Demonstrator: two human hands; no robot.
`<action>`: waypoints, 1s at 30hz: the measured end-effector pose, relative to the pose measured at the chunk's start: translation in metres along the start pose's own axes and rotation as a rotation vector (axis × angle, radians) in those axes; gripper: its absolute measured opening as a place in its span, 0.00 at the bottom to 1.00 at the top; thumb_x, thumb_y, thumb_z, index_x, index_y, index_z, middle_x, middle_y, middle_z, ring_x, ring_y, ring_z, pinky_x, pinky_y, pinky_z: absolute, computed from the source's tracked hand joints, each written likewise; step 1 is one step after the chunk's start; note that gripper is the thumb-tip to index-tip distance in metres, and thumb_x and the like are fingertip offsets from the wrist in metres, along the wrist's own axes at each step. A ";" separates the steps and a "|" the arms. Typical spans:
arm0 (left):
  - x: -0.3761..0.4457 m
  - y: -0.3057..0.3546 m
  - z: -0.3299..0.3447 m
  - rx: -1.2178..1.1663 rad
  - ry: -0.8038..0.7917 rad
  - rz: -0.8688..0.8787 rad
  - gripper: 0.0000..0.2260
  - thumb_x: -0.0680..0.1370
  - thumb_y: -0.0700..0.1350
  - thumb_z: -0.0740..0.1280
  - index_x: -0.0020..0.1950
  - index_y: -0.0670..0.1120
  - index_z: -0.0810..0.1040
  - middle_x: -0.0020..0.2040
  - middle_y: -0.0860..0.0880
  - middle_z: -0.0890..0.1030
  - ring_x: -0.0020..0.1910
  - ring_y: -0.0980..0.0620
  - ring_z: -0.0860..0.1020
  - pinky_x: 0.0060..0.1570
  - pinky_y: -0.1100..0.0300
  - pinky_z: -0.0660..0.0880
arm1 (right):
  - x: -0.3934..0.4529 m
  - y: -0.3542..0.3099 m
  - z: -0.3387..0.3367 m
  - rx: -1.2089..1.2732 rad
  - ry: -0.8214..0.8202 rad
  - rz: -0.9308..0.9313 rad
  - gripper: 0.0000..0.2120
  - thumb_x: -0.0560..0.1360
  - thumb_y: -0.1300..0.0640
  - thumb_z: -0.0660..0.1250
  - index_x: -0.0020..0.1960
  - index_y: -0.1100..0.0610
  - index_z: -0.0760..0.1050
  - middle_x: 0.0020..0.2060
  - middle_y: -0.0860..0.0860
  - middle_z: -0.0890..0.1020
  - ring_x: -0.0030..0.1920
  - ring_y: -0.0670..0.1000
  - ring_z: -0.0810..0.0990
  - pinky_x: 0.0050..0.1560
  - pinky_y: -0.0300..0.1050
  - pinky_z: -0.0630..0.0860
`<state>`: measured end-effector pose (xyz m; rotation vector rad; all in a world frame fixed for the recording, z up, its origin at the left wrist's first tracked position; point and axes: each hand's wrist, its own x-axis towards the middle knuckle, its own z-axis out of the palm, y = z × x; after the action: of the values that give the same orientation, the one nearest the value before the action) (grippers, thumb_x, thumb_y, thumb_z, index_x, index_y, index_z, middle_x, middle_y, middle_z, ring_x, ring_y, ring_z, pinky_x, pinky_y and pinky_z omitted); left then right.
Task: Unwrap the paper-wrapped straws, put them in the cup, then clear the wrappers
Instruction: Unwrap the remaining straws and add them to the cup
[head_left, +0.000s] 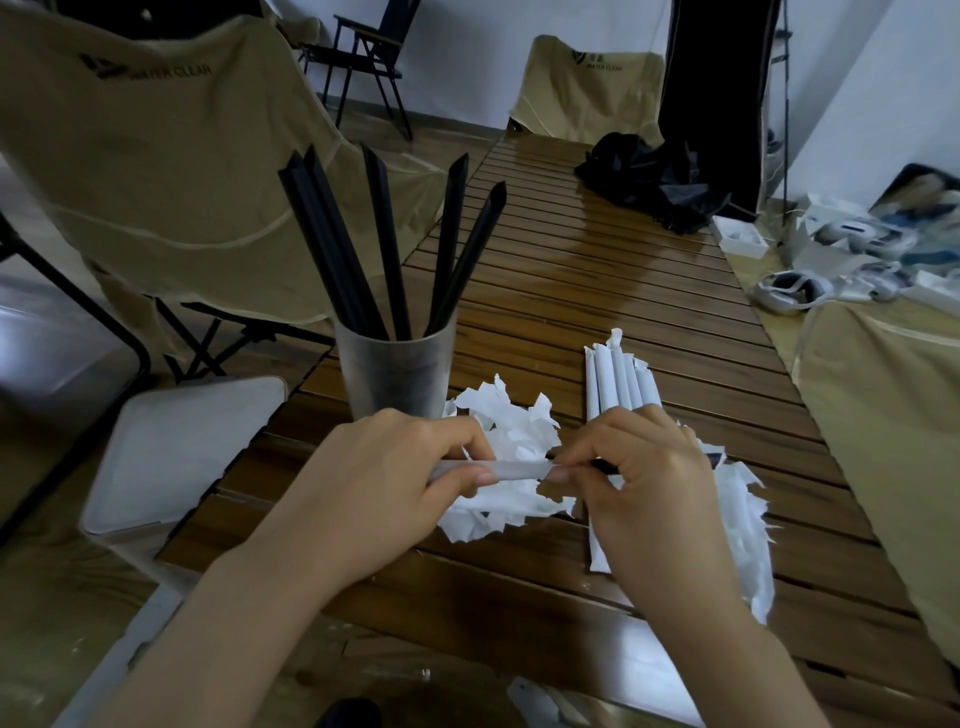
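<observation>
1. Five black straws (374, 244) already upright in the frosted cup (396, 371) at the counter's (597, 249) near-left edge, slanted tips up.
2. Sixth one, the wrapped straw (511, 469), held level between both hands, just above the torn wrappers (511, 431).
3. Left hand (400, 473) pinching the white sleeve, thumb on top; right hand (636, 480) pinching at the paper's torn mouth, where a short black length (605, 466) pokes out past the fingers.
4. Probably very light, the straw stiff enough to slide out in one pull; paper thin, limp, quick to rip ragged, judging by the shreds.
5. Best taken hold of on the bared black end, with the other hand round the sleeve and not squeezing hard.
6. Several wrapped straws (621, 382) waiting in a row just right of the wrappers, partly hidden by the right hand.
</observation>
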<state>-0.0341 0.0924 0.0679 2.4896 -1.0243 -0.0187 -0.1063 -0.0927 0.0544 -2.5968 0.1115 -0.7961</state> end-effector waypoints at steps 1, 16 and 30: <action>0.000 0.001 0.000 -0.022 -0.001 -0.002 0.05 0.79 0.58 0.59 0.49 0.63 0.74 0.30 0.65 0.71 0.38 0.72 0.72 0.29 0.74 0.65 | -0.001 0.000 0.001 -0.014 0.013 -0.002 0.11 0.64 0.66 0.77 0.33 0.51 0.80 0.33 0.42 0.78 0.38 0.47 0.73 0.43 0.50 0.72; 0.000 0.000 0.002 -0.010 0.074 -0.021 0.08 0.79 0.59 0.58 0.48 0.61 0.75 0.37 0.61 0.77 0.35 0.63 0.74 0.29 0.73 0.63 | -0.005 -0.017 0.005 0.172 0.194 0.491 0.05 0.67 0.53 0.77 0.39 0.51 0.81 0.41 0.41 0.72 0.42 0.41 0.71 0.39 0.26 0.65; 0.001 -0.003 0.008 -0.026 0.062 -0.040 0.09 0.77 0.59 0.61 0.53 0.60 0.79 0.40 0.61 0.79 0.37 0.61 0.75 0.33 0.73 0.62 | -0.008 -0.014 0.012 -0.015 0.115 0.161 0.10 0.69 0.69 0.72 0.35 0.57 0.75 0.37 0.48 0.73 0.37 0.50 0.74 0.36 0.44 0.75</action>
<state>-0.0332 0.0901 0.0597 2.4710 -0.9430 0.0322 -0.1069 -0.0741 0.0473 -2.5171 0.3568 -0.8879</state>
